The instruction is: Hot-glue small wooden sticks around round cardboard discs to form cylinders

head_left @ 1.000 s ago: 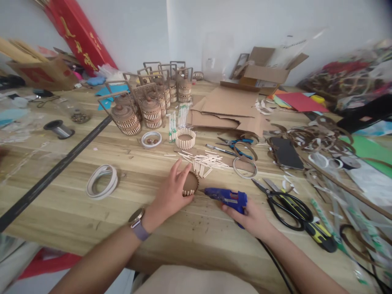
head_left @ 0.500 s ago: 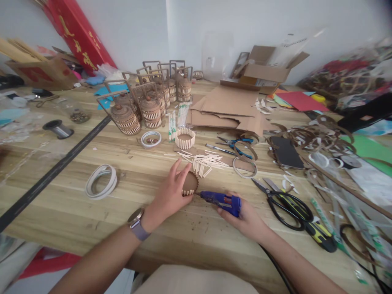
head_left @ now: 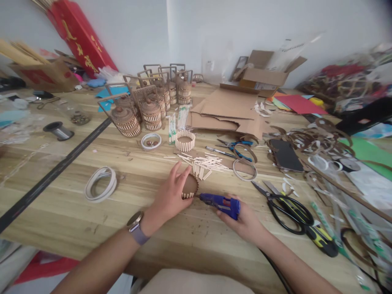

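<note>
My left hand [head_left: 171, 192] is closed round the left side of a brown cardboard disc [head_left: 190, 185] with short wooden sticks along part of its edge. Fingers hide the disc's left part. In my right hand [head_left: 245, 218] is a blue hot glue gun [head_left: 222, 204], its nozzle pointing left at the disc's near right edge; whether it touches I cannot tell. Just behind the disc lies a loose pile of thin wooden sticks [head_left: 208, 162]. A finished ring of upright sticks [head_left: 185, 141] stands farther back.
Black-handled scissors [head_left: 284, 210] and a yellow-black cutter [head_left: 320, 241] lie right of my right hand. White tape rolls [head_left: 100, 184] rest at left. Several small lidded baskets [head_left: 151, 114] stand behind, beside torn cardboard [head_left: 228, 104]. Blue pliers [head_left: 241, 143] and a phone [head_left: 286, 155] lie at right.
The view has shifted very slightly. Both hands, the disc and the glue gun keep nearly the same positions.
</note>
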Tool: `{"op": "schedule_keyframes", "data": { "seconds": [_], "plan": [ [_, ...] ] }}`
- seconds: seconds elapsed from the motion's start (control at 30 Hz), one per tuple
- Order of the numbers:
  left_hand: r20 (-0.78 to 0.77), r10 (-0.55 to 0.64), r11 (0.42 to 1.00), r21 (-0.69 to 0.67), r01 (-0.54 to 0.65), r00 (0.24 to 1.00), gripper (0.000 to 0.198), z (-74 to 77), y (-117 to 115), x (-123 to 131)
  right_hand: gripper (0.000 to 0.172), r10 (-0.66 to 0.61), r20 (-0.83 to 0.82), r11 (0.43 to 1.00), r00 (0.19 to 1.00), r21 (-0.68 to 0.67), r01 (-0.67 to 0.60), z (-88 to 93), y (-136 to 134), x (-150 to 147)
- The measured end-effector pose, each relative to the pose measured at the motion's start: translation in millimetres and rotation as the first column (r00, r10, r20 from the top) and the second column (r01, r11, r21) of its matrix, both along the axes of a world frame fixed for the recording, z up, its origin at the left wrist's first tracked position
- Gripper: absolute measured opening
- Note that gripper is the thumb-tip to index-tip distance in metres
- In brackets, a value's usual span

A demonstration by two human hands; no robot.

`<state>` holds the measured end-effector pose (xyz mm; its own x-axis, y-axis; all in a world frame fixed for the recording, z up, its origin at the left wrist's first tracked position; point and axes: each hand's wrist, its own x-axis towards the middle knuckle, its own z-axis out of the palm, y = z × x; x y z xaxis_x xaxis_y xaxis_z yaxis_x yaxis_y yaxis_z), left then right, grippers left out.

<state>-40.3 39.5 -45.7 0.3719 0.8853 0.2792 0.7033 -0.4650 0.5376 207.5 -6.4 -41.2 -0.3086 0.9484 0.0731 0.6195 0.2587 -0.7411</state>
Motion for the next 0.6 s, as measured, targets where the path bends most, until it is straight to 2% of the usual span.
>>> {"op": "schedule_keyframes", "data": {
  "seconds": [0.6],
  "plan": [
    [-0.009,0.000,1.000,-0.010,0.000,1.000,0.098,-0.1,0.7,-0.8,0.021,-0.010,0.001,1.000,1.000,0.002,0.010,0.7,-1.1,-0.1]
  ]
}}
